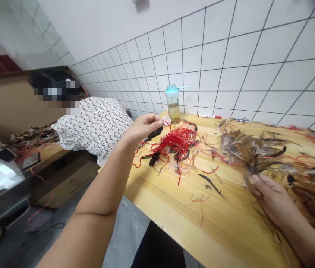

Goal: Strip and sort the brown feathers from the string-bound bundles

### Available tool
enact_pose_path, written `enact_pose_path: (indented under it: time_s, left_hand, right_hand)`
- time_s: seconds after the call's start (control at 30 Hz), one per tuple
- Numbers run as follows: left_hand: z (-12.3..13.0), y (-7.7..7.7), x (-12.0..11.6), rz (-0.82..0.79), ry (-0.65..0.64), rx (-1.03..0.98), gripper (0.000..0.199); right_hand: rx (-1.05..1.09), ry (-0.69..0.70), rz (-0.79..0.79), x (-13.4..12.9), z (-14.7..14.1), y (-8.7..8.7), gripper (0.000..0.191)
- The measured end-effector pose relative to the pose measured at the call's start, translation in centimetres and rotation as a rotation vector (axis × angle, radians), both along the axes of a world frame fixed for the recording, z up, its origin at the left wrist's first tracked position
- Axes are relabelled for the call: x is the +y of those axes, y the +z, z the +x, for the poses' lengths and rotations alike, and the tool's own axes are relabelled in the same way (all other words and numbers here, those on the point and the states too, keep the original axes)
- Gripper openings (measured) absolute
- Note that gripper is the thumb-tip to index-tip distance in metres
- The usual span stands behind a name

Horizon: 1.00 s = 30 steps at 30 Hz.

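Observation:
My left hand (147, 126) is stretched out over the far side of the wooden table (171, 208), thumb and fingers pinched on the end of a red string (169, 124). Just beyond the fingertips is a small pinkish-white thing (166, 119), whose kind I cannot make out. Beside this hand lies a tangled heap of red strings (176, 141) with dark feathers among them. On the right, my right hand (269, 193) is closed around a bunch of brown feathers (252, 162), slightly blurred. More brown feathers (308, 193) lie by its wrist.
A water bottle with a blue lid (173, 104) stands against the tiled wall (193, 56), near a red-capped marker (210, 116). One loose dark feather (211, 183) lies mid-table. At left, a person in a patterned top (93, 123) bends beside another feather-strewn table (48, 150).

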<state>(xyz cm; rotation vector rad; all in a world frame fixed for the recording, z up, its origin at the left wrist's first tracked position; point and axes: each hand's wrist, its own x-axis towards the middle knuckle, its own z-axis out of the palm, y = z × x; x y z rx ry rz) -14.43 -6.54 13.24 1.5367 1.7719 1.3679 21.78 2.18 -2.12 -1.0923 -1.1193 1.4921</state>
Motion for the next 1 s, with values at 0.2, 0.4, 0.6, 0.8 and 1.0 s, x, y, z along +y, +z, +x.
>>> enact_pose_path:
  time_s: [0.2, 0.4, 0.6, 0.8, 1.0]
  left_hand:
    - [3.8, -1.4, 0.9, -0.074, -0.136, 0.15, 0.028]
    - [9.2, -5.7, 2.8, -0.035, -0.208, 0.188, 0.024]
    - [15.2, -8.3, 4.3, -0.004, -0.293, 0.15, 0.022]
    - [18.6, -9.6, 5.6, 0.061, -0.348, 0.058, 0.019]
    - [19.3, -10.7, 5.8, 0.103, -0.351, 0.064, 0.017]
  right_hand:
    - [0.145, -0.009, -0.125, -0.1, -0.1, -0.1, 0.052]
    - [0.217, 0.179, 0.005, -0.6, -0.3, -0.1, 0.048]
    - [0.289, 0.217, 0.042, -0.8, -0.5, -0.3, 0.037]
    - [0.332, 0.216, -0.005, -0.9, -0.4, 0.3, 0.043]
    - [0.444, 0.267, -0.085, -0.8, -0.3, 0.3, 0.041]
